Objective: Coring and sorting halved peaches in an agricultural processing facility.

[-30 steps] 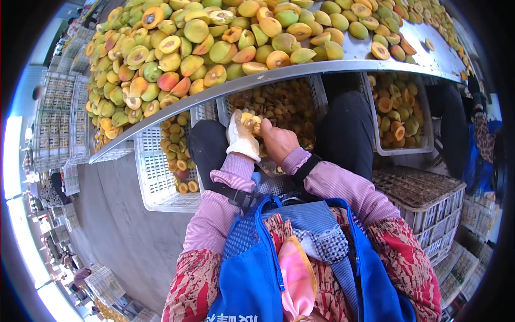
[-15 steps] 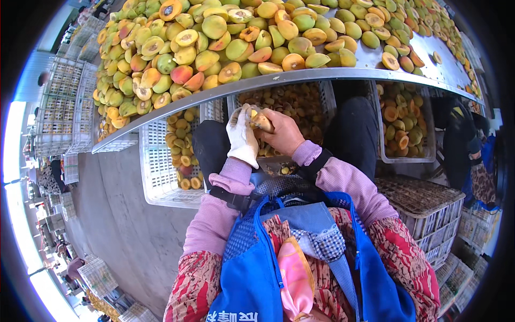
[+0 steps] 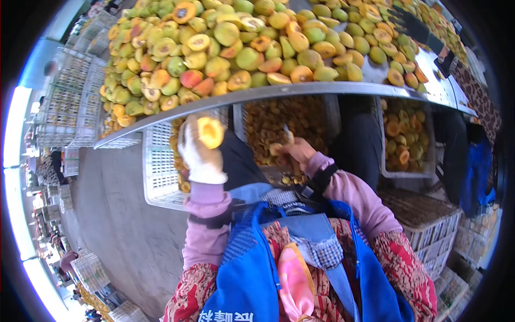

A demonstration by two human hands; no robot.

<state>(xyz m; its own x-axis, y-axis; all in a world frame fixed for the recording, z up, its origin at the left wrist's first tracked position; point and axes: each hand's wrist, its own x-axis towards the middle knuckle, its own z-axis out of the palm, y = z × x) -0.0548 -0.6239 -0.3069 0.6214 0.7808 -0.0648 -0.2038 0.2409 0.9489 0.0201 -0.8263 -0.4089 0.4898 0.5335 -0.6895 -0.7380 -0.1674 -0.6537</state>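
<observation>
My left hand [image 3: 199, 152], in a white glove, is raised over the white crate at the left. Its fingers are closed on an apricot half [image 3: 210, 132], cut face up, with an orange hollow in the middle. My bare right hand [image 3: 300, 153] is closed round a small knife [image 3: 288, 132], its thin tip pointing away from me. A small pale brown piece [image 3: 275, 149] shows at the right fingertips; whether they hold it I cannot tell. Below the hand stands a crate [image 3: 333, 115] of brownish scraps, between my knees.
A metal table [image 3: 268, 92] heaped with whole and halved apricots [image 3: 225, 33] spans the far side. Crates of halves stand left [image 3: 161, 182] and right [image 3: 407, 173]. Stacked crates [image 3: 424, 220] sit by my right elbow. A co-worker's dark-gloved hand [image 3: 410, 24] reaches over the table.
My hands have parted: the left has moved left with the apricot half, the right slightly right and nearer with the knife. A co-worker's gloved arm has come over the table at the right.
</observation>
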